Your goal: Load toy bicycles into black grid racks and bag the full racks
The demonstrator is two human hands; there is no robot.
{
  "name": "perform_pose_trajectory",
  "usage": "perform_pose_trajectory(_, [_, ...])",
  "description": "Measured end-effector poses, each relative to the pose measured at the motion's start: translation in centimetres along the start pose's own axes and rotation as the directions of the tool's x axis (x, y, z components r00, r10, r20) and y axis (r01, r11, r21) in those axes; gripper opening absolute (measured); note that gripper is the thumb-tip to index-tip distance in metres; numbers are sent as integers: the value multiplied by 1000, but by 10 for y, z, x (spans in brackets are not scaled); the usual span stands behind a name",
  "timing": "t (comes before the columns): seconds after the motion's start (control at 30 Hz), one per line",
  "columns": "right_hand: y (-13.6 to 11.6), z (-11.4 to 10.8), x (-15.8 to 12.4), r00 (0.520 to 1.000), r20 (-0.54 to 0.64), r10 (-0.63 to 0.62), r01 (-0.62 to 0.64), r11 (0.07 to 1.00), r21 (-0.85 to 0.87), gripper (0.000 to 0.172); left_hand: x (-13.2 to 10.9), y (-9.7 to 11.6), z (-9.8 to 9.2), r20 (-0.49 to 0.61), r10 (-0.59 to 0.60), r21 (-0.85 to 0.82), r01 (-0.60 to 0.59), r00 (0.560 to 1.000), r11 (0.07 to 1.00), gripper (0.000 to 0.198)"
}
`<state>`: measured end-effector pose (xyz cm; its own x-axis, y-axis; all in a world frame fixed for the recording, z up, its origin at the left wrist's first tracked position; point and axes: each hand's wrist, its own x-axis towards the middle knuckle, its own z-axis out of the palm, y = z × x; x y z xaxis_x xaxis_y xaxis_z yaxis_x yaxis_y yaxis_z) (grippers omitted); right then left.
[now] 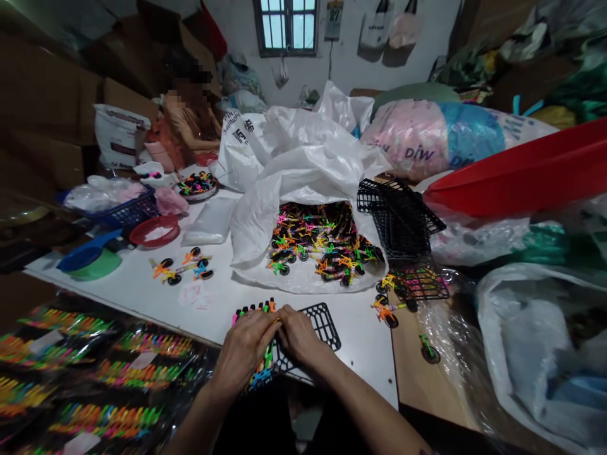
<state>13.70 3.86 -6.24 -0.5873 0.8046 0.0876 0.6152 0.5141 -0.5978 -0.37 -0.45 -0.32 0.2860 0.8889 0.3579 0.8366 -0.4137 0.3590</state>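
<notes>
At the near table edge, my left hand [244, 344] is closed over a small toy bicycle, of which only a yellow-orange bit [277, 320] shows between the fingers. My right hand [300, 335] meets it there, its fingers curled and pinching at the same spot. Beneath both hands lies a black plastic grid tray [326, 323], its right part bare. Colourful toy bicycles [262, 374] stand packed in a row along its left side, partly hidden by my left hand. Further back, a white sack [256, 221] lies open with many toy bicycles [322, 243] spilling from its mouth.
Loose toy bicycles lie left [183, 266] and right [389, 309]. Black grid trays [398, 221] are stacked right of the sack. Bagged filled trays [128, 366] sit lower left. A red basket [154, 232] and blue basket [128, 212] stand left; another person [190, 120] sits behind.
</notes>
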Motion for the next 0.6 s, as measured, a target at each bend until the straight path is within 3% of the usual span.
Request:
perform_pose_trajectory(0.2, [10,3,1,999,-50,15,-5,981,193,13,-2,0,-1,24,7,22,-8,1000,1000,29])
perform_pose_trajectory(0.47, [15,-1,-3,996,4,-88,86,976,202,15,-1,3,-1,67,-42,24,41,997,999,30])
perform_pose_trajectory(0.53, [16,-3,-3,999,4,-42,39,968,248,12,-1,3,-2,68,-88,-10,89,994,996,33])
perform_pose_trajectory(0.6, [17,-5,-2,995,-34,93,-72,918,390,9,0,2,-4,77,-135,-59,140,988,988,35])
